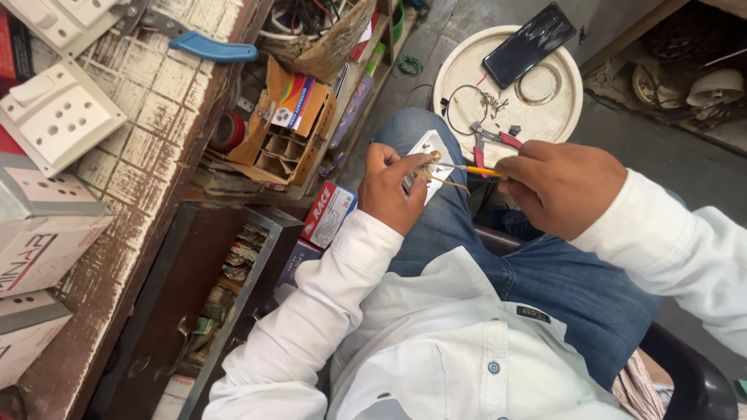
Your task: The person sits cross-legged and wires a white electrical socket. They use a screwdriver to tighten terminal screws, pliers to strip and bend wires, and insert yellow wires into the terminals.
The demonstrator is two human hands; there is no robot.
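Screwdriver point(481, 169) lies level, tip toward nine o'clock at the white switch plate point(430, 159) on the knee, left hand point(393, 190) pinning the plate, right hand point(556, 187) clamped on its handle.

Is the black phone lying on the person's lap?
No, the black phone lies on the round white stool top, beyond the knee, while the lap holds the white switch plate under the left hand.

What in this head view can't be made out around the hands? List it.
- Head view: middle of the white switch plate, covered by the left hand.
- Screwdriver handle, buried in the right hand.
- Screw or terminal at its tip: too small.
- Open drawer contents: dark, blurred.
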